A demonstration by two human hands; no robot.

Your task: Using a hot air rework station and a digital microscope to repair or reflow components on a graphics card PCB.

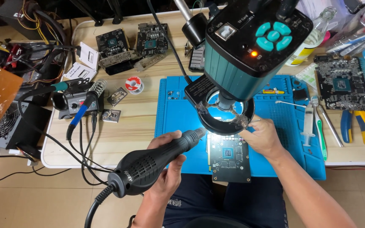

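Two hands work over a dark board (230, 158) that lies on a blue mat (178, 114), its near edge overhanging the mat and the surface (119, 135) toward the person's lap. The left hand (165, 169) has its fingers wrapped tight around a black hot-air wand (148, 164), whose cord trails off toward the floor; the metal nozzle (197, 135) points right and up, ending just beside the board's top left corner. The right hand (262, 137) rests at the board's upper right corner, fingers (246, 134) curled down against its edge (whether they pinch anything I cannot tell, since the ring light hides the tips).

Directly above the board hangs a lit ring light (226, 118) under a teal microscope head (250, 46). Right of the mat's middle lie a syringe (309, 122), a toothbrush (319, 126) and yellow-blue pliers (358, 124). To the left sit a soldering station (79, 103) with a blue-handled iron (81, 112) and a solder spool (133, 84). Farther back lie more boards (132, 44), and another (343, 82) lies at the far right.
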